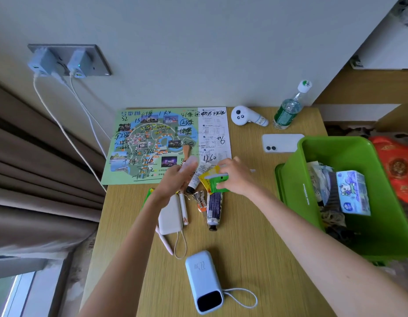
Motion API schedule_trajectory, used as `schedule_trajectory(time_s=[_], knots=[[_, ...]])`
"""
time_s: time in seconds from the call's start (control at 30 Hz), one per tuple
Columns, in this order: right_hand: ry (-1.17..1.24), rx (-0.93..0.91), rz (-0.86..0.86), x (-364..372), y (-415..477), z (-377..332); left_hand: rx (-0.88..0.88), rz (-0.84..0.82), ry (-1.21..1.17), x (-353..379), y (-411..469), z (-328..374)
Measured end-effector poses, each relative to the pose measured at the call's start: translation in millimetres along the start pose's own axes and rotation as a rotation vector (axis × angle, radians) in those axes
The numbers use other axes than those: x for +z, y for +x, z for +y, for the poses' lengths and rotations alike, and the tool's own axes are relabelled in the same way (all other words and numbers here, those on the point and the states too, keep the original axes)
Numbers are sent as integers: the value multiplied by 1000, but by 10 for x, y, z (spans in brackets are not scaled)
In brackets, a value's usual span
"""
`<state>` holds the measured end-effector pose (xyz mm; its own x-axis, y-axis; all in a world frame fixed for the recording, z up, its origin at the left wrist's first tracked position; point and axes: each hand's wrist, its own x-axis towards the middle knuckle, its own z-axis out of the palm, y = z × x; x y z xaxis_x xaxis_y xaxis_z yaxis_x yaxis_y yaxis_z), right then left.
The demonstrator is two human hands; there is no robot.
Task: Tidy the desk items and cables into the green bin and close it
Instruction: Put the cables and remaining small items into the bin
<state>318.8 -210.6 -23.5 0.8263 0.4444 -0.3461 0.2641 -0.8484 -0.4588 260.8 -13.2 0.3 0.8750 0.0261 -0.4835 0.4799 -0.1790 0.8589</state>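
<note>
Just past the desk's (244, 236) middle, both forearms reach in from the near edge. The left hand (175, 179) hovers with blurred fingers stretched out, gripping nothing visible. The right hand (235, 177) pinches green and yellow sachets (215, 180) above a white tube (198, 177), keys (198, 197) and a dark tube (214, 209). A small white power bank (171, 213) lies under the left wrist, and a pale blue power bank (205, 280) lies near the front edge. The green bin (296, 207) stands open at the right edge, holding a tissue pack (353, 193). A map (152, 143) covers the back-left corner.
</note>
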Motion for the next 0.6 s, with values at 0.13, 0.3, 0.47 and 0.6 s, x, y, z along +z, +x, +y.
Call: schedule_trajectory(time_s=[0.13,0.3,0.47,0.6], knots=[[-84,-77,-77,26,231,-7,-81,222,101,10,284,-128],[-119,-119,9,101,346,77,-4,379,485,96,520,-233],[-18,-5,101,186,253,186,47,288,842,230,549,-199],[60,100,90,140,178,267,65,212,1017,376,499,-188]])
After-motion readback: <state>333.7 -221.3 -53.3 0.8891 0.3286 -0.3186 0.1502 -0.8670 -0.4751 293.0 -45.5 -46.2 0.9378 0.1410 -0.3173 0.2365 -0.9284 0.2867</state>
